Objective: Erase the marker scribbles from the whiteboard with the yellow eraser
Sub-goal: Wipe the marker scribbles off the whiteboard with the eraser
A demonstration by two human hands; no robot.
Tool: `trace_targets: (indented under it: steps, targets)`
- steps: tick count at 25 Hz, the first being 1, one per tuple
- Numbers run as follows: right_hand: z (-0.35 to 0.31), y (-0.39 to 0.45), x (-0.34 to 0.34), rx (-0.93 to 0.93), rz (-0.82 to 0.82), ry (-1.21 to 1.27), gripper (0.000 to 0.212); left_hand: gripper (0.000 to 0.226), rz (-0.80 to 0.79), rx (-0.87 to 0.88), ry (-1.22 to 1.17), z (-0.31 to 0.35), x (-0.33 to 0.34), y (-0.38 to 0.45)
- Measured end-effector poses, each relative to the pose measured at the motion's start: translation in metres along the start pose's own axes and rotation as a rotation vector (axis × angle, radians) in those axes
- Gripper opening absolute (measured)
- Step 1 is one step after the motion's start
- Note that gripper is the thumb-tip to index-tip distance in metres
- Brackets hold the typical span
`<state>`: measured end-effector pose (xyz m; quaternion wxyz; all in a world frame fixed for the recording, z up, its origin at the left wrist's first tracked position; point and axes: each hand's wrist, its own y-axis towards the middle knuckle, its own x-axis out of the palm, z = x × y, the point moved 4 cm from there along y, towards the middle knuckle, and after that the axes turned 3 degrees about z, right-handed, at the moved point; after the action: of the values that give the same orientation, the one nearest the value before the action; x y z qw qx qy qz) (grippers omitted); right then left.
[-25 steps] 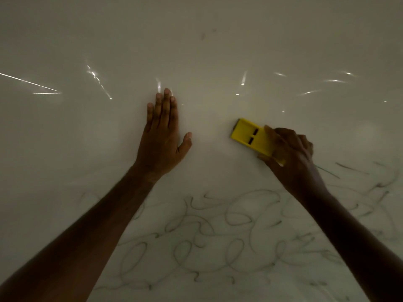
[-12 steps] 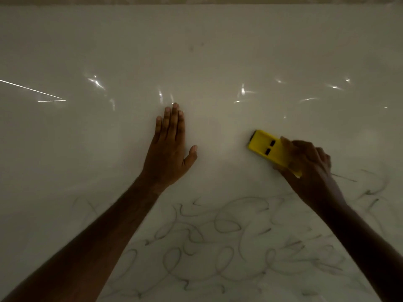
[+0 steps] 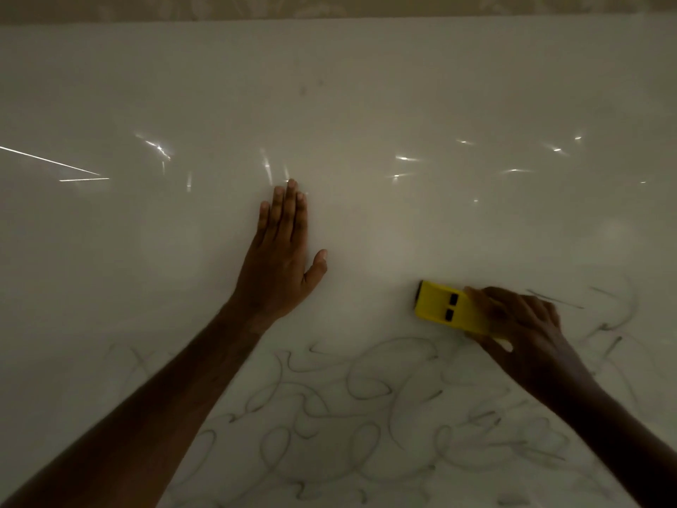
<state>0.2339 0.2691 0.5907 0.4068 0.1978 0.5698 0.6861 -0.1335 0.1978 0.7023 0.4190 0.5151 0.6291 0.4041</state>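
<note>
Gripping the yellow eraser (image 3: 448,307) at its right end, the right hand (image 3: 520,331) has its fingers (image 3: 487,302) curled over the top and presses it flat against the whiteboard (image 3: 366,86), right of the board's middle. The eraser sits just above the marker scribbles (image 3: 366,405), which loop across the lower part of the board toward its bottom edge, with a few strokes off toward the right edge. The left hand (image 3: 282,258) lies flat on clean board, well apart from the eraser, fingers straight and together, thumb spread. Small glints of light dot the upper board.
</note>
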Motion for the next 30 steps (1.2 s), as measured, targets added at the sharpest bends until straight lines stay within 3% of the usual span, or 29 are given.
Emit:
trace_targets:
  steps: [6,13,16,21,26,30]
  targets:
    - [0.025,0.064,-0.007,0.250,0.103,0.043,0.066,0.086,0.027,0.015,-0.004,0.025,0.004,0.018]
    - [0.001,-0.004,0.005,-0.044,0.000,0.030,0.060,0.086,0.035,0.018,-0.010,0.036,0.008,0.025]
    - [0.035,-0.013,-0.011,0.071,0.016,-0.016,0.062,0.086,0.027,0.019,-0.007,0.038,0.008,0.025]
    - [0.064,0.045,-0.024,0.270,0.110,-0.006,0.066,0.089,0.022,-0.028,-0.002,0.050,0.012,0.030]
    - [0.017,0.016,0.001,0.038,0.055,0.005,0.060,0.089,0.024,-0.028,-0.013,0.063,0.013,0.036]
    - [0.040,-0.030,-0.009,-0.023,0.004,-0.050,0.059,0.088,0.017,0.007,-0.015,0.072,0.013,0.035]
